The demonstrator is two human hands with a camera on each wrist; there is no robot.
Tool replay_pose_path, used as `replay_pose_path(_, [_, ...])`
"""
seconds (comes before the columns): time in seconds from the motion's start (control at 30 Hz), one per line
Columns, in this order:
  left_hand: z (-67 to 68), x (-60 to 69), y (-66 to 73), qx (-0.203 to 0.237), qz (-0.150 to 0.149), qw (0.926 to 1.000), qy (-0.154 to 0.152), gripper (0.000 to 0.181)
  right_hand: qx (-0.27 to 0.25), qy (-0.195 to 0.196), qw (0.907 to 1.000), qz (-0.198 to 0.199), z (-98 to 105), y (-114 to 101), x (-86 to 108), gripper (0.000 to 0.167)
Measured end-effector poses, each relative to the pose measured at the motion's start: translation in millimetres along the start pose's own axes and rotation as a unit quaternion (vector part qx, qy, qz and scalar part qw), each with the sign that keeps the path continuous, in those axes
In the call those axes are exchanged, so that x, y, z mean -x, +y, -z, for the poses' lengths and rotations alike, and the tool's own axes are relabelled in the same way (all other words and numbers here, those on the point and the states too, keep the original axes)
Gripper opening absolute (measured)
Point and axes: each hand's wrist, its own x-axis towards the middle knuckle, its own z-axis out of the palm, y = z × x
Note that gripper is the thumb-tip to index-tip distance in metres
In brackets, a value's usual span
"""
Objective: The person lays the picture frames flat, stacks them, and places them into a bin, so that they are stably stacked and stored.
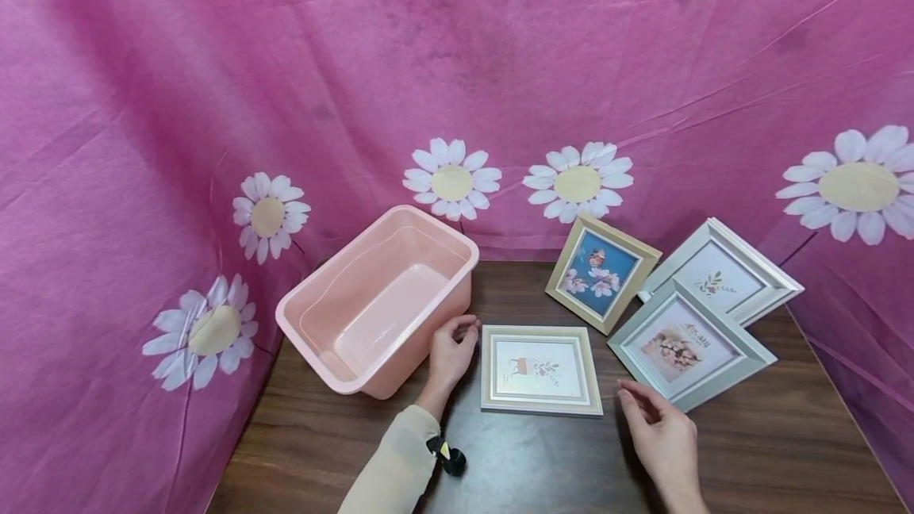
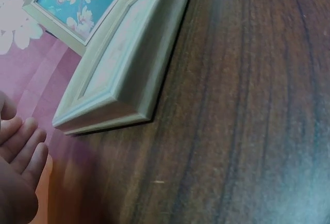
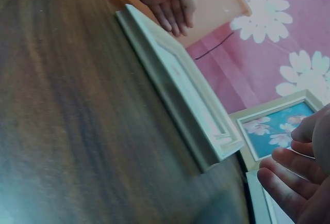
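A cream picture frame (image 1: 541,405) lies flat, face up, on the table between the two hands. My left hand (image 1: 451,354) is beside its left edge, close to the pink bin, with loosely bent fingers and nothing held. To the frame's right, my right hand (image 1: 662,443) hovers near the lower corner of a pale green frame (image 1: 689,347); its fingers are loosely bent and hold nothing. The right wrist view shows a gap between the right hand's fingers (image 3: 289,177) and the cream frame's corner. The left wrist view has the left fingers (image 2: 26,144) apart from the cream frame.
A pink plastic bin (image 1: 374,383) stands at the left. Behind the hands, a gold frame (image 1: 603,272) with a blue flower picture leans upright. A white frame (image 1: 721,276) stands behind the pale green one. A pink daisy-print cloth (image 1: 500,62) hangs behind the wooden table (image 1: 528,466).
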Motion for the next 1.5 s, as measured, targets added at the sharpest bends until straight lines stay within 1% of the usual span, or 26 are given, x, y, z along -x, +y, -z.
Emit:
replay_pose_path(0.13, [-2.2, -0.1, 3.1, 0.02, -0.006, 0.9995, -0.024, 0.021, -0.01, 0.009, 0.9999, -0.004, 5.5, -2.7, -3.2, 0.018])
replay_pose_path(0.3, [-6.8, -0.4, 5.2, 0.043, -0.02, 0.9982, -0.036, 0.02, -0.016, 0.017, 0.9997, -0.01, 12.2, -6.9, -5.7, 0.018])
replay_pose_path(0.47, [-11.1, 0.2, 9.3, 0.04, -0.027, 0.9973, -0.055, 0.02, -0.026, 0.027, 0.9992, -0.012, 19.9, -11.9, -6.4, 0.017])
replay_pose_path(0.63, [-16.0, 1.7, 12.9, 0.032, -0.035, 0.9961, -0.075, 0.021, -0.034, 0.039, 0.9987, -0.002, 26.4, -15.4, -8.0, 0.017])
replay_pose_path(0.7, [-18.3, 2.4, 14.6, 0.036, -0.034, 0.9954, -0.082, 0.022, -0.035, 0.042, 0.9985, 0.001, 28.8, -17.9, -8.8, 0.017])
replay_pose_path(0.9, [-24.6, 3.4, 19.1, 0.068, -0.023, 0.9928, -0.096, 0.024, -0.042, 0.054, 0.9975, 0.021, 36.3, -22.6, -12.5, 0.018])
replay_pose_path(1.0, [-27.8, 3.5, 20.7, 0.076, -0.023, 0.9915, -0.103, 0.023, -0.04, 0.063, 0.9968, 0.028, 40.4, -22.8, -14.4, 0.019])
replay_pose_path(1.2, [-34.9, 4.4, 25.3, 0.084, -0.027, 0.9891, -0.118, 0.023, -0.026, 0.079, 0.9961, 0.029, 49.5, -25.2, -17.0, 0.02])
replay_pose_path(1.3, [-39.0, 4.6, 27.9, 0.09, -0.031, 0.9873, -0.127, 0.024, -0.03, 0.087, 0.9954, 0.028, 53.7, -26.4, -18.7, 0.021])
replay_pose_path(1.5, [-45.8, 6.6, 33.5, 0.086, -0.034, 0.9858, -0.141, 0.024, -0.032, 0.105, 0.9936, 0.026, 62.5, -28.1, -22.1, 0.022])
